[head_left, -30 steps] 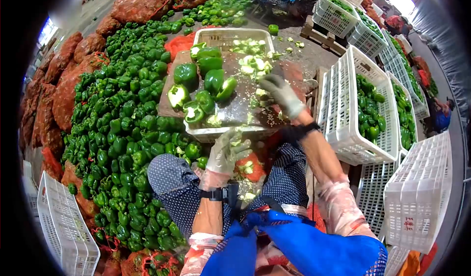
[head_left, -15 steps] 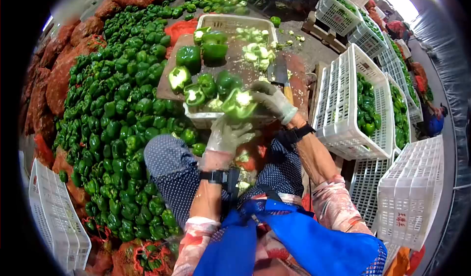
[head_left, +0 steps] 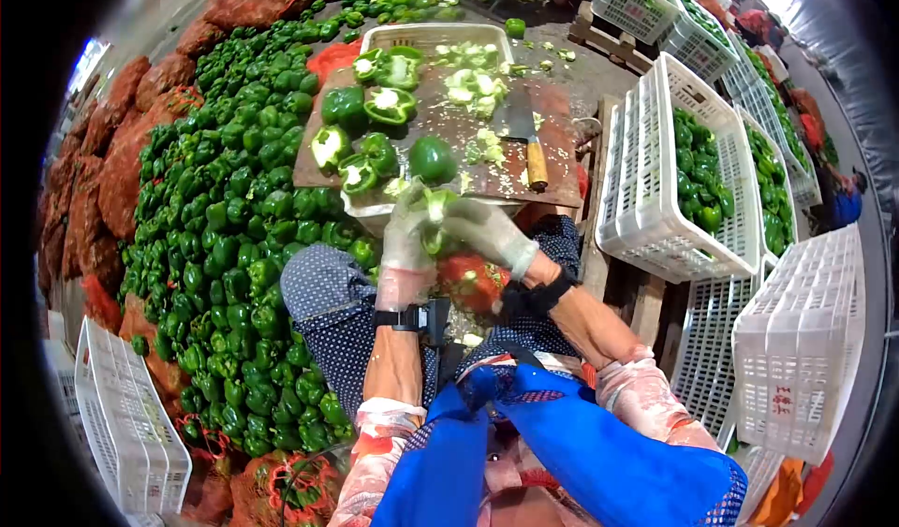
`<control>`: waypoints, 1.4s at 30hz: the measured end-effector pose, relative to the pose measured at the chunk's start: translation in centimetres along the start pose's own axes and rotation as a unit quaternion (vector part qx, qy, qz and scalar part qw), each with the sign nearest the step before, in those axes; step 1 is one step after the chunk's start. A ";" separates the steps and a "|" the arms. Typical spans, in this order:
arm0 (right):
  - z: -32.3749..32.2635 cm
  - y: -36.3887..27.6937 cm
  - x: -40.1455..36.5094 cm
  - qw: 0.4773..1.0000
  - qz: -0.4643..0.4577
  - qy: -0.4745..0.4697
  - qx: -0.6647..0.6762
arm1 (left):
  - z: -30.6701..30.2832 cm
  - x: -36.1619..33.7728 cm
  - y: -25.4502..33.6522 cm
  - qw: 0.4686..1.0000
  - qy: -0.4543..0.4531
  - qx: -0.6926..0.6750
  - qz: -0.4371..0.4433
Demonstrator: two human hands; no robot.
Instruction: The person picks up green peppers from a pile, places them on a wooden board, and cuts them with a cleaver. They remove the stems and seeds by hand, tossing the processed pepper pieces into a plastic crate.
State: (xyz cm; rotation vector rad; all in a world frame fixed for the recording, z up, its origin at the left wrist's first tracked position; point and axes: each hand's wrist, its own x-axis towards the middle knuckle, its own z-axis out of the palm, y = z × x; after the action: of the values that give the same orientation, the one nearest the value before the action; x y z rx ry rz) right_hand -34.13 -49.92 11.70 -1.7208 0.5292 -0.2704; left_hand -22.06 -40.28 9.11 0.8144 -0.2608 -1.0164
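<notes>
Both gloved hands meet around a cut green pepper piece (head_left: 434, 218) just off the near edge of the brown board (head_left: 431, 120). My left hand (head_left: 407, 239) closes on it from the left, and my right hand (head_left: 489, 233), blurred, grips its right side. Beyond them a green pepper (head_left: 433, 159) sits on the board, with cut peppers (head_left: 389, 105) to the left and pale core scraps (head_left: 475, 91) farther back. A knife with a wooden handle (head_left: 536, 165) lies at the board's right. The board rests on a white crate (head_left: 435, 33).
A large heap of green peppers (head_left: 234, 237) spreads at the left, with red mesh sacks (head_left: 122, 176) beyond. White crates of peppers (head_left: 646, 171) line the right side. More white crates stand at the lower right (head_left: 796, 340) and lower left (head_left: 131, 424).
Both hands have come together on the pepper piece, nearer the body. One pepper half now lies among the others at the board's back left. The view has shifted slightly.
</notes>
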 end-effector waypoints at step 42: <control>-9.2 -5.4 5.7 0.879 -0.143 0.122 -0.438 | 0.2 -2.9 4.1 0.988 -0.061 -0.144 -0.021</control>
State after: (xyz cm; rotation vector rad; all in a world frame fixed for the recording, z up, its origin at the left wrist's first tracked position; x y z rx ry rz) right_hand -32.30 -59.92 18.35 -2.6832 0.6292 -0.5173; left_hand -21.02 -36.87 12.66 0.4989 -0.1965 -1.1155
